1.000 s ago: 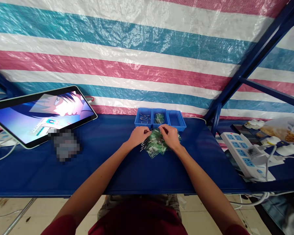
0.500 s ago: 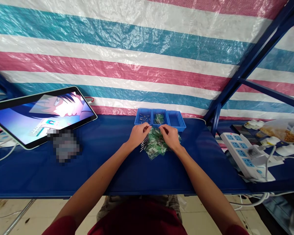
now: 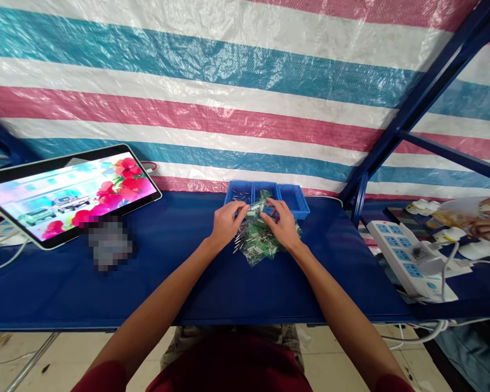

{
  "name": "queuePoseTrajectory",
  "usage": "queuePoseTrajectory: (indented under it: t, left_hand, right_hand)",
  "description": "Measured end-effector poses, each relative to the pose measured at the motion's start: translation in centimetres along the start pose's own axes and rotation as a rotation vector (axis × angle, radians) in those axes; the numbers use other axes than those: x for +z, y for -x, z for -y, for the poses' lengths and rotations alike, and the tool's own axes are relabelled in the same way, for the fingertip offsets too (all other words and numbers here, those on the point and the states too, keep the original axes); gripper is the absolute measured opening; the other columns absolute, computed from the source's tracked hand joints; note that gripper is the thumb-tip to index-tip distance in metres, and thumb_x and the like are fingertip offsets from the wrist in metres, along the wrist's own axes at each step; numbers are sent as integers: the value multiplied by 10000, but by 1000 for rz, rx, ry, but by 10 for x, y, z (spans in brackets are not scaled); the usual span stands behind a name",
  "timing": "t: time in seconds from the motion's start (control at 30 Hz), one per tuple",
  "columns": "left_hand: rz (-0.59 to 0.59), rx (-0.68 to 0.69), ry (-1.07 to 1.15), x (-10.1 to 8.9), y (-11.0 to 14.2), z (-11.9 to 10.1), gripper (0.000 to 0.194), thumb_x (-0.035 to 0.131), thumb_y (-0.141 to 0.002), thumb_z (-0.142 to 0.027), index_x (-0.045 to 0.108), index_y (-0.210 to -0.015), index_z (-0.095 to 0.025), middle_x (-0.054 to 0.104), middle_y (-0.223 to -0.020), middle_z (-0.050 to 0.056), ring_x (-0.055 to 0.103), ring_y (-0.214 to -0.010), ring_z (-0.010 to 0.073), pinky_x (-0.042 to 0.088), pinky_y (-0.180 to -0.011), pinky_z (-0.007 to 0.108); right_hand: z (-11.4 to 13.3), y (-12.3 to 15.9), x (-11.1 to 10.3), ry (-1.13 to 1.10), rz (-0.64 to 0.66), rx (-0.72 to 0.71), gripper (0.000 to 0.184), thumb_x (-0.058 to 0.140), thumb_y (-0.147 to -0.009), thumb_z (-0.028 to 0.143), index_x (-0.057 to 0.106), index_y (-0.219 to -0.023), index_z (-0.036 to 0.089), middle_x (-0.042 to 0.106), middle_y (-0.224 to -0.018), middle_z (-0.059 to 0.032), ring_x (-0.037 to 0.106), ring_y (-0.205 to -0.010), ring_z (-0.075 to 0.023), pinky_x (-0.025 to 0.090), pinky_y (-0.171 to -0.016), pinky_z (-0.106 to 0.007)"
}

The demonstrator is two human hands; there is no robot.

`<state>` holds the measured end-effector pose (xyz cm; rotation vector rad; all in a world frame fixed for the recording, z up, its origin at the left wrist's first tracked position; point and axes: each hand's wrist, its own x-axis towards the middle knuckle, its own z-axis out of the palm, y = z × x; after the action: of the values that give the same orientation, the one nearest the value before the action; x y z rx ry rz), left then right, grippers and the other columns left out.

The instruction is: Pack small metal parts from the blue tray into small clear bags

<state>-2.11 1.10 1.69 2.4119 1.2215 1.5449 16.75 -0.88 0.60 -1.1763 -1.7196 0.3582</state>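
My left hand (image 3: 227, 222) and my right hand (image 3: 281, 223) meet just above a pile of small green packets and thin metal pins (image 3: 258, 244) on the blue table (image 3: 188, 272). Between their pinched fingertips they hold one small green packet (image 3: 256, 209), lifted a little off the pile. Right behind the hands stands a row of three small blue trays (image 3: 294, 199). The left tray holds loose pins, the middle one green packets, and the right one looks bare.
A tilted tablet (image 3: 65, 191) with a bright picture stands at the left, a blurred patch (image 3: 109, 242) before it. At the right lie a white power strip (image 3: 404, 253) with cables and white parts. Another person's hand (image 3: 489, 227) holds a plastic bag there. A blue frame post (image 3: 361, 198) rises behind.
Both hands have risen slightly from the pile toward the trays, lifting one green packet between them. The tablet picture has changed. Another person's hand has come in at the right.
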Motion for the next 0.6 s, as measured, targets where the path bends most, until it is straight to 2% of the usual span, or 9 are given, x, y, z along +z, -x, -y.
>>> queuePoseTrajectory:
  t: [0.03, 0.1, 0.2, 0.3, 0.37, 0.47, 0.53, 0.6]
  left_hand:
    - [11, -15, 33, 0, 1, -2, 276, 484, -937, -372, 646, -840, -171, 653, -700, 18, 538, -567, 108, 440, -621, 225]
    - [35, -50, 103, 1, 2, -5, 281, 495, -927, -390, 651, -841, -172, 670, -734, 23, 547, -575, 107, 457, -630, 225]
    - [67, -163, 263, 4, 2, -8, 298, 490, -921, -417, 654, -890, -170, 690, -819, 37, 593, -623, 113, 487, -632, 221]
    - [158, -260, 453, 9, 3, -9, 333, 556, -867, -463, 654, -979, -165, 695, -908, 54, 630, -661, 131, 515, -597, 230]
    - [214, -294, 534, 12, 3, -9, 350, 614, -817, -482, 665, -927, -154, 693, -853, 56, 634, -661, 149, 526, -583, 245]
    - [226, -363, 632, 14, 2, -9, 342, 644, -791, -483, 646, -819, -142, 657, -706, 41, 619, -607, 152, 517, -547, 252]
    - [221, -411, 704, 13, 1, -9, 341, 660, -786, -465, 616, -912, -151, 619, -630, 8, 595, -538, 134, 500, -517, 243]
    - [216, -450, 768, 11, -1, -10, 417, 671, -786, -456, 545, -1068, -176, 564, -561, -42, 545, -450, 108, 468, -470, 221]
  right_hand:
    - [0, 0, 0, -16, 12, -12, 380, 556, -866, 446, 606, -1146, 194, 601, -1040, -95, 544, -755, -171, 449, -644, -288]
    - [1, 0, 0, -40, 29, -26, 287, 558, -866, 451, 645, -938, 187, 605, -894, -62, 532, -729, -166, 432, -644, -282]
    - [2, 0, -1, -92, 20, 17, 337, 561, -858, 470, 568, -667, 191, 526, -660, 0, 466, -618, -138, 392, -607, -270]
    - [2, 0, -1, -184, -2, 114, 387, 608, -811, 490, 503, -585, 195, 451, -551, 31, 403, -532, -117, 343, -529, -255]
    - [1, 1, -1, -223, 19, 148, 391, 626, -796, 473, 498, -554, 194, 441, -504, 34, 403, -498, -116, 331, -501, -253]
    - [2, 3, -1, -217, 78, 127, 339, 558, -852, 427, 602, -619, 186, 529, -514, 4, 491, -510, -146, 396, -537, -273]
    - [4, 4, -1, -183, 79, 94, 308, 469, -908, 393, 692, -840, 192, 595, -583, -12, 548, -549, -166, 454, -597, -298]
    - [6, 5, -2, -149, 45, 31, 342, 401, -940, 342, 642, -1148, 219, 662, -777, -41, 590, -631, -172, 495, -654, -319]
